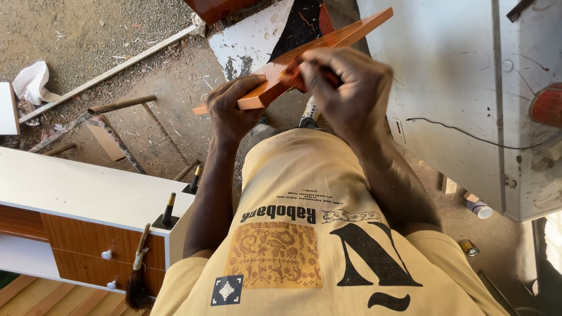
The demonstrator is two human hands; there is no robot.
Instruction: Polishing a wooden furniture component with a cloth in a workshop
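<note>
Around you the dirt floor [88, 35] is littered with wood shavings, a crumpled white cloth [30, 79] at the far left, and a long pale batten [111, 73] lying diagonally across the ground, with a rusty metal rod [120, 105] just below it. At your lower left stands a white-topped cabinet [70, 187] with brown drawer fronts and small white knobs; two black furniture legs with brass tips [168, 212] stand upright on its corner, and a dark brush [138, 275] leans against its front. To your right rises a large grey-white metal panel [445, 99] with a thin black wire trailing across it, and near its foot on the ground lie a small white cup-like container [480, 209] and a small tin [469, 247]. A paint-stained white board [252, 41] lies on the floor just beyond your hands, under the piece you hold. None of these touches the work, which is raised clear in front of your chest. The orange-brown varnished wooden board [345, 36] runs diagonally from lower left to upper right. Your left hand [231, 111] is closed on its lower end, fingers wrapped over the edge from below. Your right hand [345, 88] is curled shut over the middle of the board, pressing a small reddish object against its face; what that object is cannot be told, as your fingers cover most of it.
</note>
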